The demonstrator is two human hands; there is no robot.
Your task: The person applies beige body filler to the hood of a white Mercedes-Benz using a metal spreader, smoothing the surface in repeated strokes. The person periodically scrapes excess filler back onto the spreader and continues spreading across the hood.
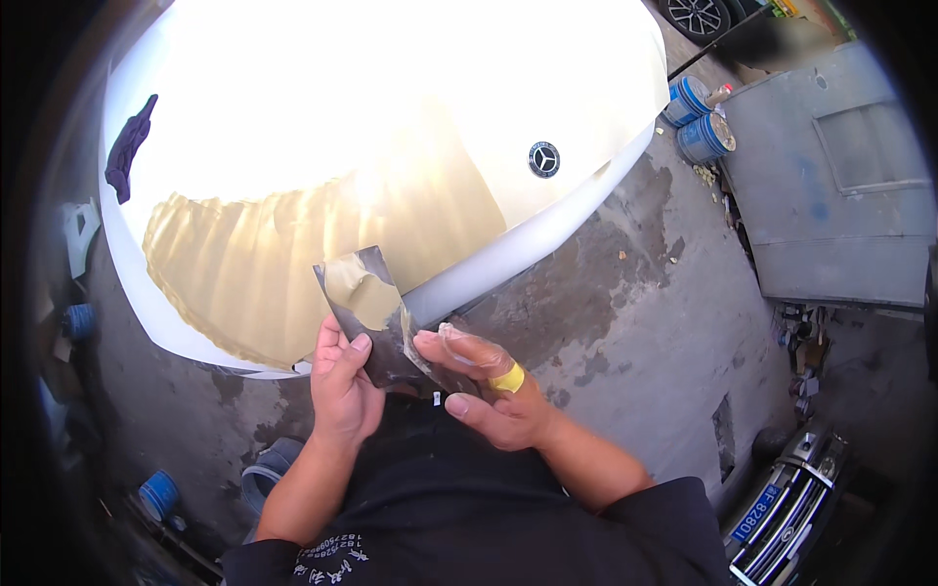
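My left hand (pixel 347 386) grips a dark flat plate (pixel 381 352) carrying a lump of beige putty (pixel 357 293). My right hand (pixel 503 410) holds a dark putty spreader (pixel 440 376) against the plate's right side, with putty along its edge. Yellow tape wraps one of my right fingers, and something translucent covers the fingers near their tips. Both hands are over the front edge of a white car panel (pixel 588 210), which has a broad patch of streaked beige filler (pixel 234 264), a round emblem (pixel 544 159) and a dark purple cloth (pixel 132 146) at its left.
Two blue-and-white buckets (pixel 703 137) stand beside a grey metal panel (pixel 821 186) at the right. A car wheel (pixel 696 15) is at the top right, a bumper with a grille (pixel 787 503) at the lower right. More pails (pixel 158 493) sit on the stained concrete floor (pixel 635 342).
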